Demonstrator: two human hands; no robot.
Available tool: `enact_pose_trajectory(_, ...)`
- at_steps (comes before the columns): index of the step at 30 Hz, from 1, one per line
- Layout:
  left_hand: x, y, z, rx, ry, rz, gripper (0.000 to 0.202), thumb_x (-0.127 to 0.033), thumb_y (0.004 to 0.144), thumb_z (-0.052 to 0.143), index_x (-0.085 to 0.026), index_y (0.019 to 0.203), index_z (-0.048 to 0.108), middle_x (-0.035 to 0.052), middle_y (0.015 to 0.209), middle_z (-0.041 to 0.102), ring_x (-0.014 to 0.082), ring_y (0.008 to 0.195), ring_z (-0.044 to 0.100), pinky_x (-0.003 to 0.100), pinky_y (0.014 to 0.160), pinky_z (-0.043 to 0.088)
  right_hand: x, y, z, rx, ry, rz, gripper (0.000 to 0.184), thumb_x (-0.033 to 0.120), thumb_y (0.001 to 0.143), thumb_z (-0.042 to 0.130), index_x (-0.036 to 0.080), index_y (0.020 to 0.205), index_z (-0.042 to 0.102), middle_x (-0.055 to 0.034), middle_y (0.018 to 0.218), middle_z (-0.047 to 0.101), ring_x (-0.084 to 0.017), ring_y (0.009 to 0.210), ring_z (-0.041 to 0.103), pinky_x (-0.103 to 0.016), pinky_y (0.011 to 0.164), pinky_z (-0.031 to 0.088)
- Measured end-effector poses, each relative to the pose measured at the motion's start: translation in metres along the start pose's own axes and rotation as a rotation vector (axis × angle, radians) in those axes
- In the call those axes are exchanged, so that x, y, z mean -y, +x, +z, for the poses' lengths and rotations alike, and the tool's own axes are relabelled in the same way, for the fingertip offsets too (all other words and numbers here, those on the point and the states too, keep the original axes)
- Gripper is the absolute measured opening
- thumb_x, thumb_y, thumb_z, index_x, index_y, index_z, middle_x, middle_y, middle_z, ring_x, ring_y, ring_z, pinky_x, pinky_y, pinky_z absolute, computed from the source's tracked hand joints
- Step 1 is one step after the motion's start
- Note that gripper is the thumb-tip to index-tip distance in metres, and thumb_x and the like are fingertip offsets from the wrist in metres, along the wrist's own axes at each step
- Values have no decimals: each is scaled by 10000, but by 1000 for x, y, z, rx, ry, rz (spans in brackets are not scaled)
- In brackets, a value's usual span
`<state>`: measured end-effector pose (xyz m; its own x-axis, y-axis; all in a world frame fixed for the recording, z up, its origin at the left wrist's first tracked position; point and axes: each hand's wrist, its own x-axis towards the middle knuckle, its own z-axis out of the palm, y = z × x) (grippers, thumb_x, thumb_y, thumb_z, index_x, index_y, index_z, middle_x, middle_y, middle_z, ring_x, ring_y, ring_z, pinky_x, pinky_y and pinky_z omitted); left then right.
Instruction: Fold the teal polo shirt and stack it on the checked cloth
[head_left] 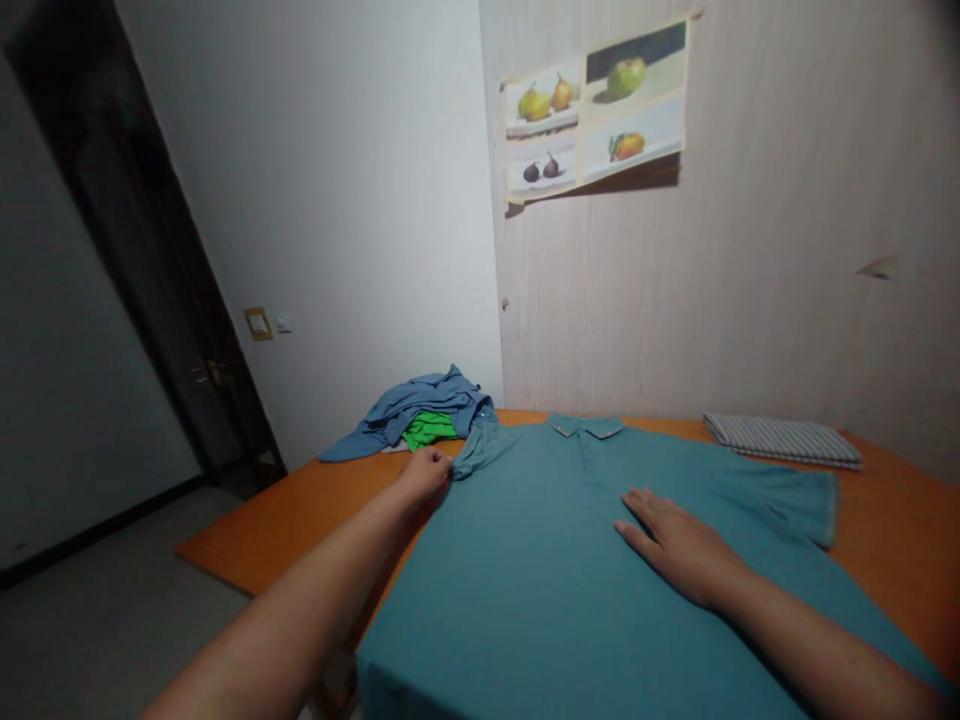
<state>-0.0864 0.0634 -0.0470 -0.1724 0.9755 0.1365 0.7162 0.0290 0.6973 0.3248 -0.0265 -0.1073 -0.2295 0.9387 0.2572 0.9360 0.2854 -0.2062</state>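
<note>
A teal polo shirt (540, 560) lies spread over the table, its collar toward the wall and its hem hanging over the near edge. My left hand (426, 474) is closed on the edge of the shirt's left-side sleeve, which is bunched up. On the chest, right of the button placket, my right hand (671, 540) rests flat with the fingers stretched out. The sleeve (802, 500) on the right side lies out flat with small creases.
The orange table (277, 520) reaches to the wall. At its back left lies a heap of blue clothing (405, 405) with a bright green cloth (430, 429). A folded striped cloth (780, 440) is at the back right. Fruit pictures (596, 105) hang on the wall.
</note>
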Motion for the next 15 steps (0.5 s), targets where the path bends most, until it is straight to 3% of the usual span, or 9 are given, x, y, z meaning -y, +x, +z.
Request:
enact_pose_trajectory(6,-11,52,25,-44,189,-53,221,-368,763,644,-177,654,622,75,645,628,244,721,624,297,596,406,0,-1,2,-15,0,6,732,645,961,331,129,1434,544,-149,1513,466,-292,1421,407,-475,1201,291)
enact_pose_trajectory(15,-27,94,59,-3,303,-120,257,-394,684,749,-172,783,667,146,870,722,317,941,669,352,750,475,2,-4,1,-30,10,9,725,652,957,345,152,1447,531,-133,1512,472,-295,1421,409,-488,1199,294)
